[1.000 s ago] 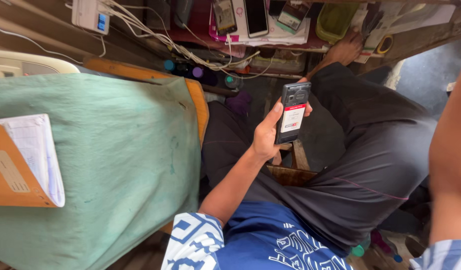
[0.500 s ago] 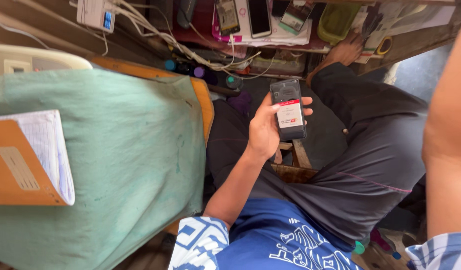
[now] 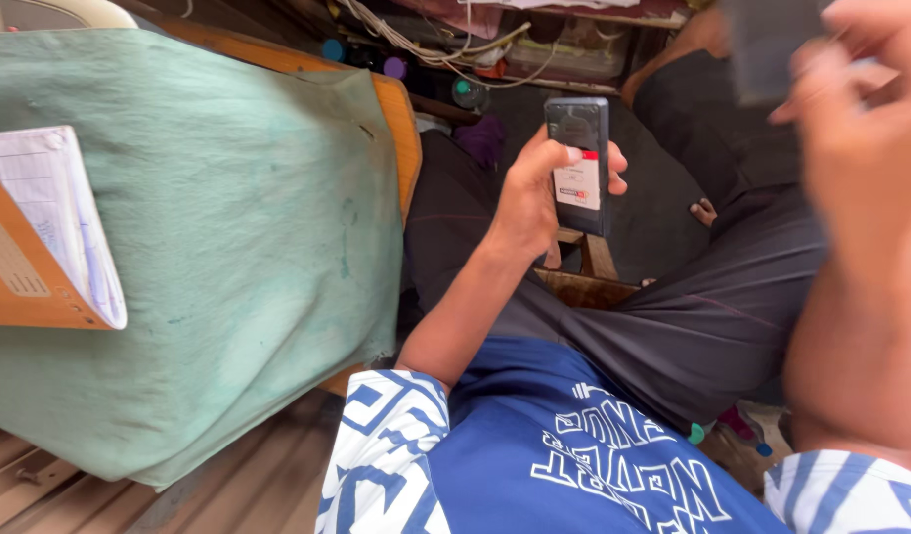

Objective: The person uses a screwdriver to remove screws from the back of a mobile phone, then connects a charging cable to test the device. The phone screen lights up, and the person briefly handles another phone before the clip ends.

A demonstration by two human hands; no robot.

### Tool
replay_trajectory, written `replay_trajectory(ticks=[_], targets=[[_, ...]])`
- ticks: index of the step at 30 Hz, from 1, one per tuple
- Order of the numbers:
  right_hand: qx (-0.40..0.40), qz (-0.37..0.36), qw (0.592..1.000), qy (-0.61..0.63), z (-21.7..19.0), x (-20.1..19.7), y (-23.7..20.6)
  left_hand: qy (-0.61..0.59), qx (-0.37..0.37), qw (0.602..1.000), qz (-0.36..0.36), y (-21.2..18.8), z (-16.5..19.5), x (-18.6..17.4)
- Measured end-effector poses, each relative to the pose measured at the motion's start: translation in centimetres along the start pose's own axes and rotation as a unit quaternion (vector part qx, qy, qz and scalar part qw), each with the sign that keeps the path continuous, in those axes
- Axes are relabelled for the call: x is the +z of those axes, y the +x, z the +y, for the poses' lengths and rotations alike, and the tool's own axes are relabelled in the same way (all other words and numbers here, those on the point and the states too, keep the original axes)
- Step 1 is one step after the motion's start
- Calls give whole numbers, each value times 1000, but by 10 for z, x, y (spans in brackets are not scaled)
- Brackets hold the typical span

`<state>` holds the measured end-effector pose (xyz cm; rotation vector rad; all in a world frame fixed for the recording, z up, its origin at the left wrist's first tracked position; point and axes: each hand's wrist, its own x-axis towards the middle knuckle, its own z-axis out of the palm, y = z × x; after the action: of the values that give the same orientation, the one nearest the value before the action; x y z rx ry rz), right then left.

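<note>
My left hand (image 3: 522,206) is wrapped around a dark phone (image 3: 578,148), held upright over my lap, its back towards me with a white and red label on it. My right hand (image 3: 870,129) is raised close to the camera at the upper right and is blurred. Its fingers grip a dark flat object (image 3: 767,44), too blurred to identify. I sit in dark trousers (image 3: 712,316) and a blue and white shirt (image 3: 534,455).
A green cloth (image 3: 228,227) covers a wooden table on the left. On it lies an orange envelope (image 3: 20,277) with white papers (image 3: 55,213). Tangled cables (image 3: 426,40) and small items crowd the shelf ahead. A wooden stool (image 3: 589,282) shows between my legs.
My right hand has come up into view at the upper right with a dark flat object. My left hand keeps its hold on the phone, turned a little more upright.
</note>
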<state>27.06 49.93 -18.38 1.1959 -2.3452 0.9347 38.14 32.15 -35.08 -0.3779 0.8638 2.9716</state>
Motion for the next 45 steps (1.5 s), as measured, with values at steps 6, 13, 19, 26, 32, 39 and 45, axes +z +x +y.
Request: replay_trajectory(ticks=[6,13,19,26,32,39,45], targets=[[262,-95,955,105,-3,46,-92,-64,-68,990,108,2,-22,-32],[342,-229,875,256,-8,83,-127,-121,27,977,171,15,-47,-69],[349,-219,850,329,-2,99,-138,-130,26,970,206,18,-49,-55],[364,-179,853,329,1,97,-131,-91,3,992,83,17,-43,-43],[318,-155,912,206,3,86,-125,52,-10,991,127,4,-21,-7],[196,-179,958,113,-10,90,-113,111,49,981,151,5,-42,11],[301,-135,917,227,7,97,-118,97,54,987,112,8,-50,3]])
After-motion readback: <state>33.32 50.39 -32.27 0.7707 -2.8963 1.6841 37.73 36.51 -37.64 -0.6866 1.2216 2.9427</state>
